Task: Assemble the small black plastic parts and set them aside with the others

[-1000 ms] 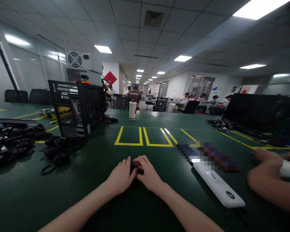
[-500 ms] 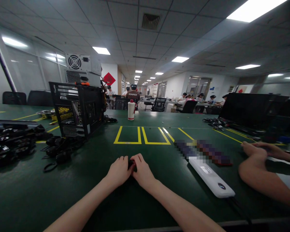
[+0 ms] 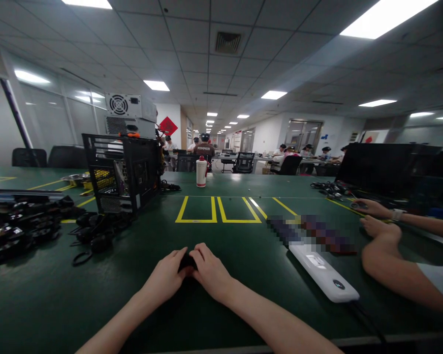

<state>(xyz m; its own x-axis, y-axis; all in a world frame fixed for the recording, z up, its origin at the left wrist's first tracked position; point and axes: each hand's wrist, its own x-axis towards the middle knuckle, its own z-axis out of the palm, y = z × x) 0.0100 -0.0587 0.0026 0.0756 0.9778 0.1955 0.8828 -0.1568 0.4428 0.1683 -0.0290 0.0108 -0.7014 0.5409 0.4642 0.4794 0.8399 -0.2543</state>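
A small black object [image 3: 186, 261] sits between my two hands, low over the green table [image 3: 140, 300]. My left hand [image 3: 169, 269] grips it from the left with fingers curled. From the other side my right hand [image 3: 211, 269] closes on it, fingers bent over its top. Most of the object is covered by my fingers, so its kind cannot be made out. Beyond my hands, yellow tape outlines [image 3: 196, 221] mark the tabletop.
Left stand an open black computer case [image 3: 147, 172], power supplies [image 3: 123, 105] and tangled black cables [image 3: 96, 231]. A white bottle [image 3: 201, 173] is ahead. On the right lie a white device [image 3: 323, 273] and a blurred-out item [image 3: 325, 233], near a co-worker's arms [image 3: 387, 246] and a dark monitor [image 3: 376, 169].
My hands have shifted slightly left and down, and more of the black object shows between them. On the right, the co-worker's far hand has reached forward.
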